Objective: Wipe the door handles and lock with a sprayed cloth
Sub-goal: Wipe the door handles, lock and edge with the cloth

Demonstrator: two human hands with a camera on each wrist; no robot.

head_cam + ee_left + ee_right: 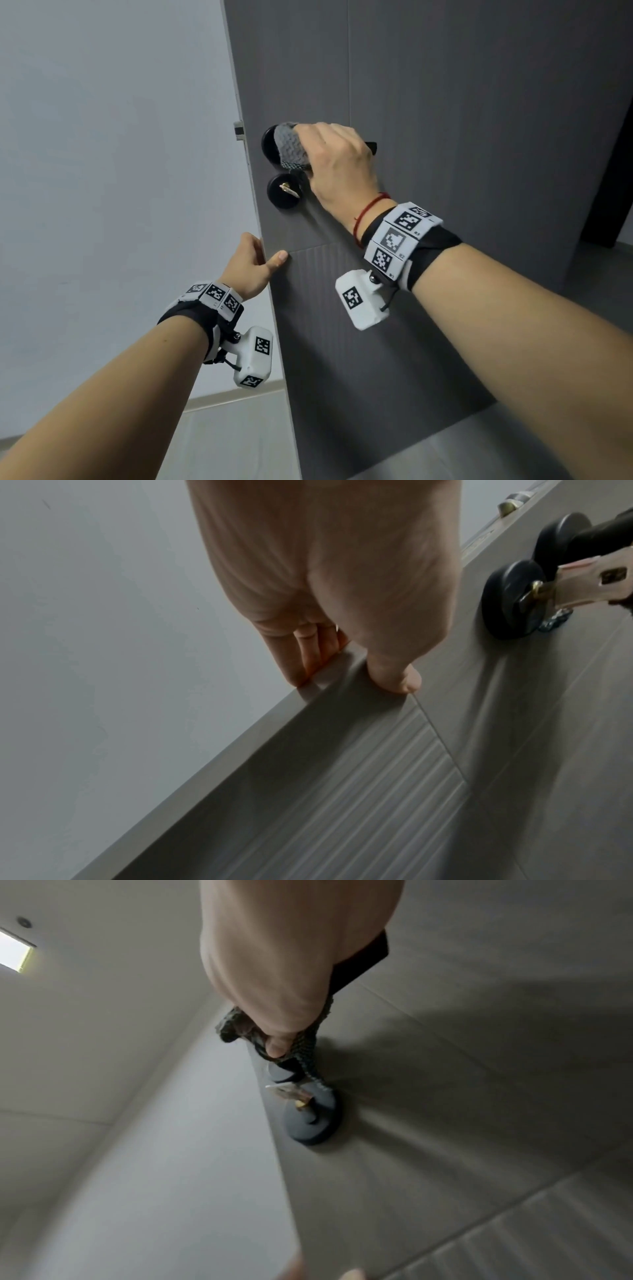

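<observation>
— Grey knitted cloth (289, 145) is wrapped over the black door handle (371, 146), right hand (337, 164) curled tight round both, above the lock (285, 190).
— Right wrist view adds the thumb (278, 1045) pinching cloth; the key (578, 584) shows best from the left wrist.
— Left hand (247, 263)?
— Clasping the door (445, 102) edge, fingers (308, 650) behind, thumb in front.
— Any writing?
— Only coded squares on the wristbands (399, 236); their small labels are illegible.

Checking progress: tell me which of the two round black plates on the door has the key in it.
The lower plate, just below the one the right hand covers with the cloth. A brass key sticks out of its centre.
</observation>
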